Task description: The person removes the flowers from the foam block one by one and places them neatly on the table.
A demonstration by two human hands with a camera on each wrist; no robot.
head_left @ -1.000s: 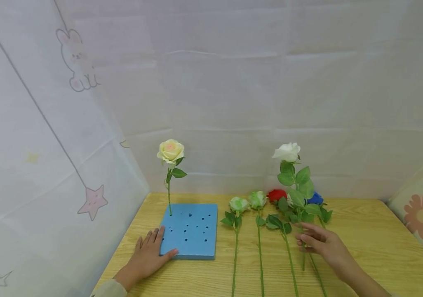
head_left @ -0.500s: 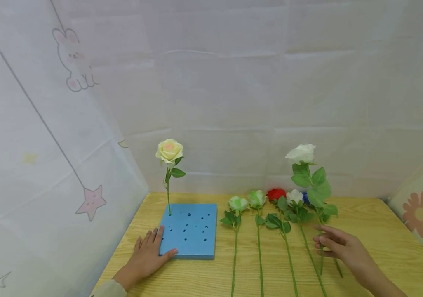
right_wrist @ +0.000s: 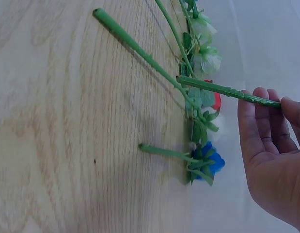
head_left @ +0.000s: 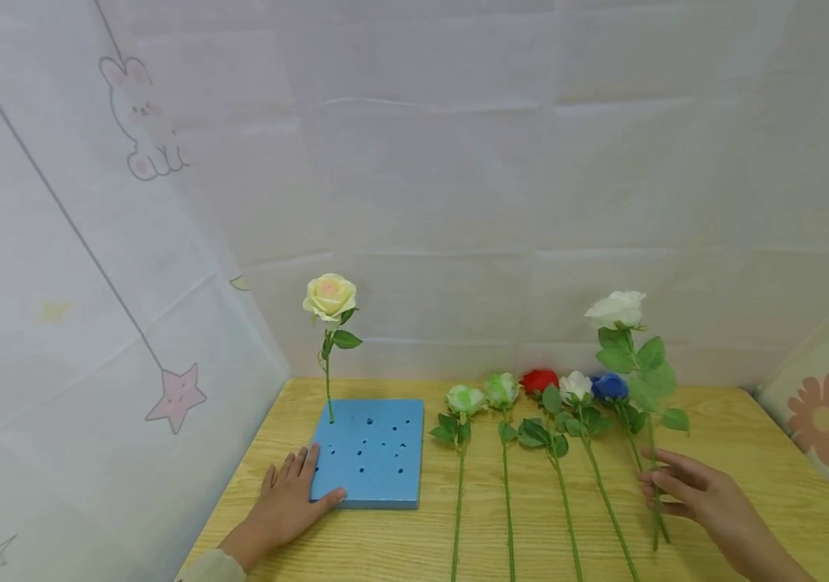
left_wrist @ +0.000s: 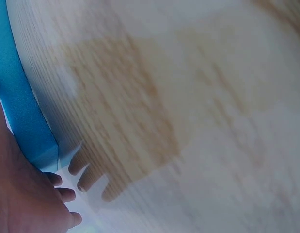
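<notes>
In the head view, my right hand (head_left: 709, 505) pinches the green stem of a white rose (head_left: 616, 310). It holds this rose nearly upright, at the right end of a row of lying flowers. The right wrist view shows the held stem (right_wrist: 225, 91) between thumb and fingertips, its cut end off the table. My left hand (head_left: 284, 505) rests against the left edge of a light blue board (head_left: 378, 485) with several holes, thumb on its near corner. A cream rose (head_left: 330, 297) with a pink centre stands in the board's far left hole.
On the wooden table (head_left: 771, 477) lie two pale green roses (head_left: 465, 400), a red rose (head_left: 539, 381), another white rose (head_left: 575, 387) and a blue rose (head_left: 609, 386), blooms away from me. A pale cloth (head_left: 443, 194) hangs behind and at both sides.
My right hand has moved right with the white rose, from over the lying white and blue roses to beyond the blue one. The left hand and board stay in place.
</notes>
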